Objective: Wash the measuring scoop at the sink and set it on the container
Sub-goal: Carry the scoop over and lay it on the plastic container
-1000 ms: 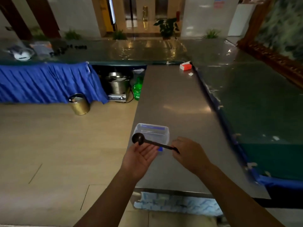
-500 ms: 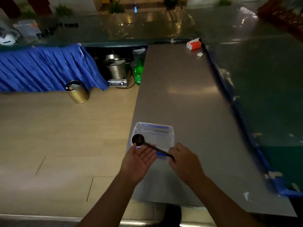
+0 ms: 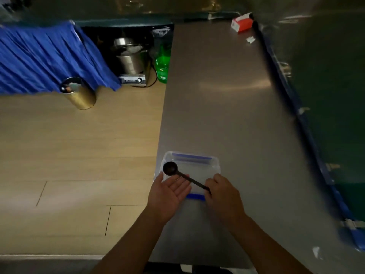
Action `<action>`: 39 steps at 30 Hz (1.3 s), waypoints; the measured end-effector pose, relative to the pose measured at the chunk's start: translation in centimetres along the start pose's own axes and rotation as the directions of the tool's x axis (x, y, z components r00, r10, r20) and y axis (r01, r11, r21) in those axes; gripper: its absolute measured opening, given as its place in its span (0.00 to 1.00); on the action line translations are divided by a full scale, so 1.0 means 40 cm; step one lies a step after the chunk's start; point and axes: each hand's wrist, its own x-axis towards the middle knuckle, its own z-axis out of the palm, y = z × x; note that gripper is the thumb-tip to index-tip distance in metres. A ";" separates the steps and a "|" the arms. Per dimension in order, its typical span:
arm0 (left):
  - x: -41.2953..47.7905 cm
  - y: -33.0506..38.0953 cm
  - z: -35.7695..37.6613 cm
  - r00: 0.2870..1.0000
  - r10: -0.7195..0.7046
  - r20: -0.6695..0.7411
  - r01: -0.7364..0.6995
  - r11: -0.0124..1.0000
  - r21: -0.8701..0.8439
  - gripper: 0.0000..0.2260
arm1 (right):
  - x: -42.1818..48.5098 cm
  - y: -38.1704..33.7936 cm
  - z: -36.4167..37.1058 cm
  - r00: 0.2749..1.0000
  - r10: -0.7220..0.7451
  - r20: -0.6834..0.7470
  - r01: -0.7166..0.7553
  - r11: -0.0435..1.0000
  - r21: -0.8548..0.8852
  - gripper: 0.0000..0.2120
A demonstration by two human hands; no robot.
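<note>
Right hand point(image 3: 222, 192) pinches the handle end of the black measuring scoop point(image 3: 177, 173), grip clamped on it. The scoop's bowl hangs over the near-left corner of the clear, blue-clipped container point(image 3: 197, 165) on the steel tabletop point(image 3: 227, 105). Left hand point(image 3: 167, 192) lies open, palm up, under the handle, possibly touching it; dim light.

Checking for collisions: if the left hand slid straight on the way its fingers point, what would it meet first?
Probably the scoop handle crossing above the left hand fingertips, then the clear container; depth is unclear.
</note>
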 end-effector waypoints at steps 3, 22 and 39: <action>0.048 0.031 -0.002 0.999 -0.053 -0.010 0.053 0.999 -0.006 0.25 | 0.043 -0.007 0.027 0.997 0.056 0.058 -0.056 0.998 -0.005 0.04; 0.175 0.048 -0.013 0.992 -0.126 -0.019 0.127 0.991 0.031 0.27 | 0.136 -0.013 0.081 0.968 0.107 0.226 -0.093 0.993 -0.075 0.10; 0.175 0.043 -0.013 0.995 -0.098 -0.025 0.098 0.995 0.007 0.26 | 0.154 -0.007 0.098 0.975 0.071 0.211 -0.060 0.996 -0.061 0.13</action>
